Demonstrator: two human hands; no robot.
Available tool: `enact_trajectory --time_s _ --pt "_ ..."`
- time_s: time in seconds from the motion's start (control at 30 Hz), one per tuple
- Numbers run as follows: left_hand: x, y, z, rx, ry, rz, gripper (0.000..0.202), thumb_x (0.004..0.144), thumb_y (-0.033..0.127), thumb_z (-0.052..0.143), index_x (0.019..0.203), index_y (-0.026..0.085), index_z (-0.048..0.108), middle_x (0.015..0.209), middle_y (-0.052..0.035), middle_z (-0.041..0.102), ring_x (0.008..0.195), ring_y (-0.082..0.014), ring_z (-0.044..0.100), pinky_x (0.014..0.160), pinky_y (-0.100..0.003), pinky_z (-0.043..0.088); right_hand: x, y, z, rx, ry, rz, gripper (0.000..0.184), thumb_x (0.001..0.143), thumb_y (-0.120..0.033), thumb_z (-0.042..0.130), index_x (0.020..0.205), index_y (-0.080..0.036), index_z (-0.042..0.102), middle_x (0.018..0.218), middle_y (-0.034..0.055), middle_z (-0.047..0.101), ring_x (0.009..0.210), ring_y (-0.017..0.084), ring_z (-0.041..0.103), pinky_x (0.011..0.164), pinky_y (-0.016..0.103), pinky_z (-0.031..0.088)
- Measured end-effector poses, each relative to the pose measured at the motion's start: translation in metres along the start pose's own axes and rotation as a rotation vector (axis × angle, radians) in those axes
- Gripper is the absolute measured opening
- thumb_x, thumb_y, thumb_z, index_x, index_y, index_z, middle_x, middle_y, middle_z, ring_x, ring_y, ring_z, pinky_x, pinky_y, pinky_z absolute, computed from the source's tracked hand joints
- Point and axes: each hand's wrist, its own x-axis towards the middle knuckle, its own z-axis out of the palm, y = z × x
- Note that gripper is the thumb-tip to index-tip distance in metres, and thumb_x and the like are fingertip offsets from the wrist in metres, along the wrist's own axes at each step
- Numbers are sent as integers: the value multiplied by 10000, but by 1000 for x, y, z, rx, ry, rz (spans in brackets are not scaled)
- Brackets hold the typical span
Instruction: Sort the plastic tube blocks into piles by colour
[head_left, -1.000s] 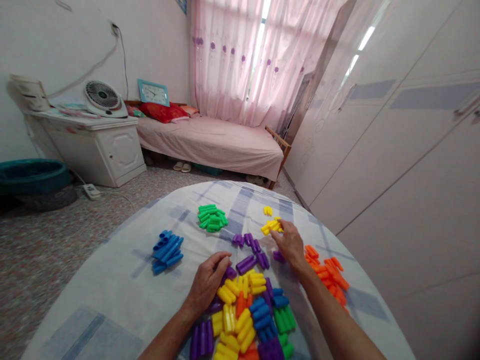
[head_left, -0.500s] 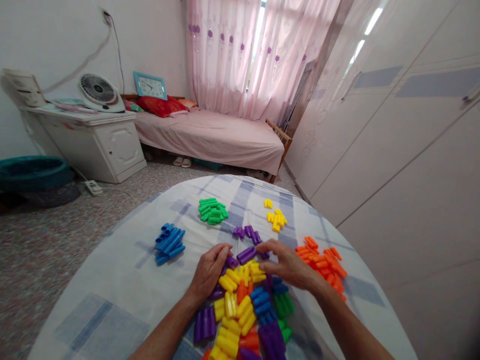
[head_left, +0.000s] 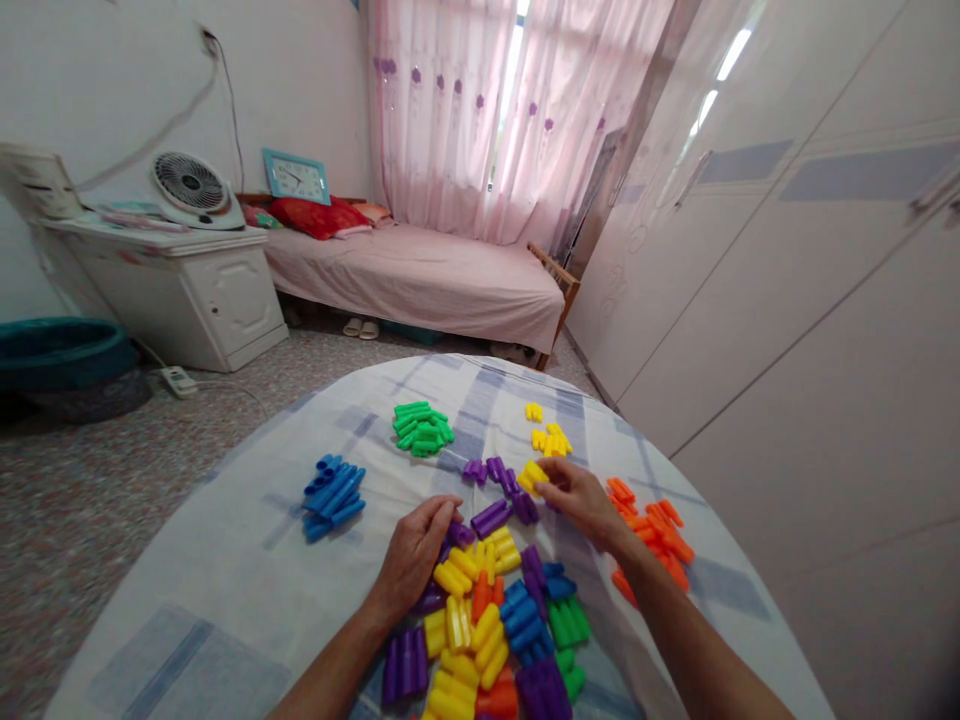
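While the right hand point(head_left: 576, 497) pinches a yellow tube block point(head_left: 530, 477) between thumb and fingers, the left hand point(head_left: 417, 548) curls beside a purple tube block point(head_left: 460, 535) at the far edge of a mixed-colour heap point(head_left: 523, 618); whether its fingers grip that piece or merely touch it, I cannot tell. The yellow tube block juts leftward from the right fingertips, with loose purple blocks point(head_left: 491, 518) to their left and just nearer the body. More yellow blocks point(head_left: 556, 441) lie just beyond those fingers, and an orange pile point(head_left: 661, 540) sits to their right, beside the wrist.

Handling this one piece well probably calls for a light hold on its sides, since smooth, rounded tubes could twist under hard pressure. Raising it a little should help it clear the purple pieces close to the fingertips. A low wrist might brush the orange ones. Loose left fingers seem best, as a sideways push could unsettle the heap beside them.
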Motion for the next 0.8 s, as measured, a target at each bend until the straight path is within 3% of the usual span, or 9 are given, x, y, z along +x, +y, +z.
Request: enact_trajectory --time_s 0.1,0.27,0.37,0.47,0.57,0.67,0.8 --pt "0 0 1 2 3 -7 408 880 466 395 1015 176 648 847 -40 683 845 -186 618 804 -285 453 37 19 -3 -206 232 66 293 775 -316 560 1018 -161 618 887 46 647 760 155 587 730 288 449" --pt "0 2 1 8 5 -17 418 883 469 381 1009 172 647 846 -43 680 839 -186 616 795 -279 455 67 26 -1 -253 318 76 312 793 -282 523 1077 -179 604 1021 75 612 856 169 582 795 309 433" --pt "-1 4 0 12 -3 -12 411 885 461 380 998 170 647 849 -43 679 833 -183 616 788 -277 454 50 12 2 -227 265 27 318 802 -279 512 1092 -181 597 1033 64 609 836 155 588 784 297 441" --pt "-1 6 0 11 -5 -2 402 886 452 379 975 170 652 853 -41 680 838 -178 616 795 -277 451 13 -10 7 -131 -49 -67 235 803 -274 515 989 -193 632 839 13 644 742 138 589 707 261 445" --pt "-1 5 0 3 4 6 411 879 462 380 963 169 656 841 -41 682 829 -179 617 788 -280 455 -26 -28 16 -161 -253 -128 220 766 -284 571 969 -224 634 864 4 653 773 148 584 691 255 425" --pt "-1 4 0 2 11 5 421 871 475 386 970 168 656 834 -42 684 831 -185 619 789 -287 461 -49 -38 30 -299 -235 -157 339 723 -282 624 1059 -240 604 947 27 644 847 178 572 736 277 404" --pt "0 2 0 3 3 9 416 866 478 402 977 172 661 830 -38 690 837 -187 626 798 -287 461 -56 -40 45 -427 -151 -109 328 710 -215 590 1037 -223 592 937 47 622 861 193 545 744 288 378"
